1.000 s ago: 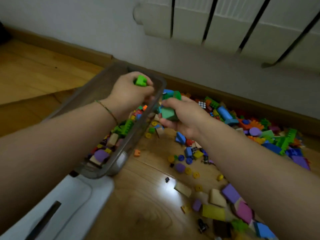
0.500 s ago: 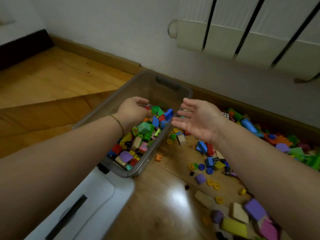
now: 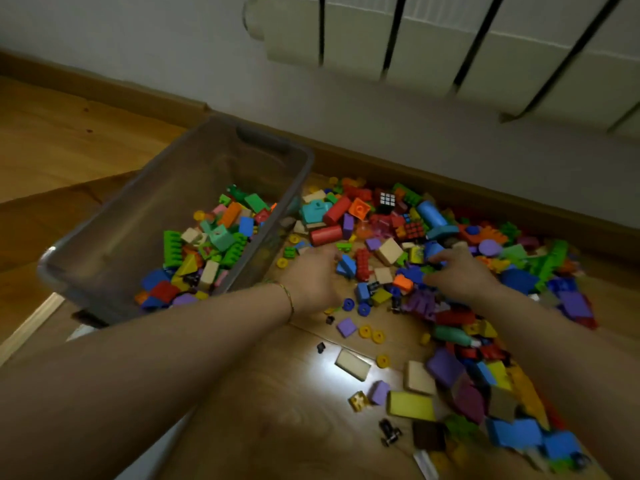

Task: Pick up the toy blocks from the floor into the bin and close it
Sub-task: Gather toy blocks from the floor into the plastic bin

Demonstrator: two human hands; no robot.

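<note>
A translucent grey bin (image 3: 138, 209) stands on the wooden floor at the left, partly filled with coloured toy blocks (image 3: 214, 244). A wide pile of loose toy blocks (image 3: 460, 344) covers the floor to its right. My left hand (image 3: 313, 280) is low beside the bin's right wall, and its fingertips reach a blue wedge block (image 3: 346, 266). My right hand (image 3: 462, 273) is down in the pile, with fingers and thumb curled round small blue and green blocks (image 3: 429, 268). Motion blur hides the exact grip.
A white radiator (image 3: 415, 46) hangs on the wall above a wooden baseboard (image 3: 485, 199). A small puzzle cube (image 3: 387, 199) lies among the far blocks. A white lid corner (image 3: 81, 333) shows under the bin's near end. Bare wooden floor (image 3: 69, 140) lies to the left.
Both hands held blocks over the bin, then opened above it. They have since moved right and down into the floor pile. The view has swung right.
</note>
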